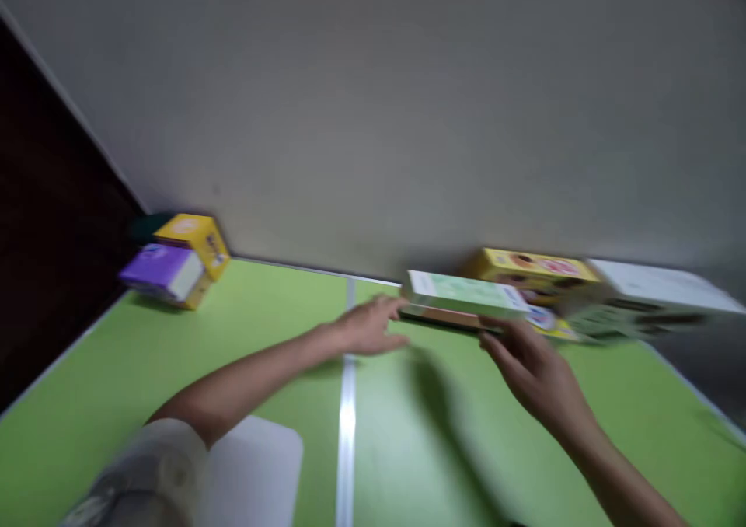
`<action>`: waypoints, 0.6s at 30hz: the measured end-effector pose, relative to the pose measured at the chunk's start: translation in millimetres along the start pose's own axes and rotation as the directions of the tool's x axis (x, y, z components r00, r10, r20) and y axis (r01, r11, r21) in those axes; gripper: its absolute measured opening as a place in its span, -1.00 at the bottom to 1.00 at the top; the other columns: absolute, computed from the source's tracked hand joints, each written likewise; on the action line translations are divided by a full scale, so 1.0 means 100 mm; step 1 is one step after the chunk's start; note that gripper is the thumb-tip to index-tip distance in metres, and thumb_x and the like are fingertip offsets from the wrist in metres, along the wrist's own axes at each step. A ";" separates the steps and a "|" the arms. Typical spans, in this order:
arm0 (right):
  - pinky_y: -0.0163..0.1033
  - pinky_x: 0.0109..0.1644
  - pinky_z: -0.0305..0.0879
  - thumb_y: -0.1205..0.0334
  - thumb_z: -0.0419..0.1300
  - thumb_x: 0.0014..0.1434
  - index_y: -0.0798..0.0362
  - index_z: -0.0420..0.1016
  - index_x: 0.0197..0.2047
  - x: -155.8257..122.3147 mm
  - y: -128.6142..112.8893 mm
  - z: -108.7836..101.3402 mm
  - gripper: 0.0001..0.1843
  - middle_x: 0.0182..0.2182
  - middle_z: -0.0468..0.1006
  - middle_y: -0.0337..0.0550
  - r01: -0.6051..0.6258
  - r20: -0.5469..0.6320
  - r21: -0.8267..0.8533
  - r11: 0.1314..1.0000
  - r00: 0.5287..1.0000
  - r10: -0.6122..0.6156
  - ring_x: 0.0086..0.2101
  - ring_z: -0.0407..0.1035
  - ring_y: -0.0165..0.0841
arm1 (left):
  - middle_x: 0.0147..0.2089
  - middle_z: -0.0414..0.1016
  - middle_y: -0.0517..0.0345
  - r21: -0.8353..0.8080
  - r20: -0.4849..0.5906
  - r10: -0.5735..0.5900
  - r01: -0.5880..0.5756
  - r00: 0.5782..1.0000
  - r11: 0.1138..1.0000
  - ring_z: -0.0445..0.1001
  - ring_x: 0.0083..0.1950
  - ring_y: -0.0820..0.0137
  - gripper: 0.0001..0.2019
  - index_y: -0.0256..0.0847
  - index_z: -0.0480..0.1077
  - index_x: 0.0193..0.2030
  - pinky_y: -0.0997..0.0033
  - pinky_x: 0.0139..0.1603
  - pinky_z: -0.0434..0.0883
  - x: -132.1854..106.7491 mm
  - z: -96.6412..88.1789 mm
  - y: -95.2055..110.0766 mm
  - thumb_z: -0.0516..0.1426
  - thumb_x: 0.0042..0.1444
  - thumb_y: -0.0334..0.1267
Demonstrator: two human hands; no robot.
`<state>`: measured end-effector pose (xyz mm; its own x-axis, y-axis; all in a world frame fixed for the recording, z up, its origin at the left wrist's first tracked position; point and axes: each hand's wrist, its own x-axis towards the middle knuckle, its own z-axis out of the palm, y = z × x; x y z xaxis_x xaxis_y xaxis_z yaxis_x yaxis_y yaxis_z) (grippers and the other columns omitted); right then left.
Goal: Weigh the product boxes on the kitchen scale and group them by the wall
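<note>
My left hand [371,326] reaches out over the green table, thumb and fingers apart, with nothing in it. Its fingertips are close to the left end of a thin, flat brown thing with a dark edge [443,317]; motion blur hides whether they touch. At the right end of that flat thing, my right hand [533,368] pinches it between thumb and fingers. Right behind it is a pale green and white box [466,292]; I cannot tell whether the flat thing lies under or against it.
Along the wall on the right stand a yellow box [539,266] and a large white box [664,286]. A purple box [160,270] and a yellow-orange box [201,239] are at the far left corner. A metal strip [347,418] divides the green tabletop [396,449]. A white rounded panel [256,465] shows near my left arm.
</note>
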<state>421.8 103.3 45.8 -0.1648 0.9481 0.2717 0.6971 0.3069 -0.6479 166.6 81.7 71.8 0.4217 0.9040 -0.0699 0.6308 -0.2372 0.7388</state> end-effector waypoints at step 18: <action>0.05 0.10 0.29 0.01 0.28 -0.02 0.16 0.45 0.03 -0.41 -3.14 2.70 -0.42 0.04 0.51 0.11 -0.465 0.656 0.645 0.606 0.744 -0.127 0.03 0.40 -0.07 | 0.34 -0.07 -0.09 -0.236 -0.886 -0.336 0.313 0.319 0.920 -0.04 0.40 0.15 -0.32 -0.12 -0.01 0.30 0.04 0.36 0.04 -2.95 -1.14 -1.90 0.07 0.01 -0.38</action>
<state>21.2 -10.0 46.4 -0.6690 0.7207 -0.1818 0.0487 -0.2016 -0.9783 -152.0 -99.0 28.8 -0.6548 0.6833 0.3231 0.5583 0.1491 0.8161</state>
